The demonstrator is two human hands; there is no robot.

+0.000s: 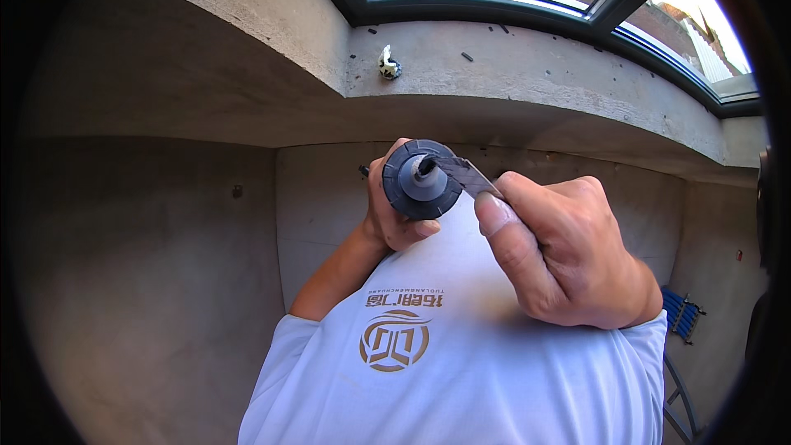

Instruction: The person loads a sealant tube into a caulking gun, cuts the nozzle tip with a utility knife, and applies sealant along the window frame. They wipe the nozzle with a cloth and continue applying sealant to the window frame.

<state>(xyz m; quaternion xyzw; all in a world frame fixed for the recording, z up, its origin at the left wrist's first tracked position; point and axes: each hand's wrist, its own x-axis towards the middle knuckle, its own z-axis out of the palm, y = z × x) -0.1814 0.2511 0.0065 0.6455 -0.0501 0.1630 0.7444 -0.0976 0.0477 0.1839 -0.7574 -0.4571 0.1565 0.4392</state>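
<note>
My left hand (384,213) is wrapped round a sealant gun (395,191), whose round black front end points up toward me. From its middle rises a grey nozzle (423,187), with dark material at the tip. Between thumb and forefinger, my right hand (568,247) pinches a thin flat metal blade (471,179) smeared with black. The blade's far end lies at the nozzle tip; whether it touches cannot be made out. The body of the gun is hidden behind its front end and my left hand.
Beyond my hands runs a concrete window sill (527,66) with a crumpled white and black wad (389,64) and several small black scraps (467,57). A dark window frame (494,13) borders it. Bare walls stand around; a blue slatted object (682,313) is at the lower right.
</note>
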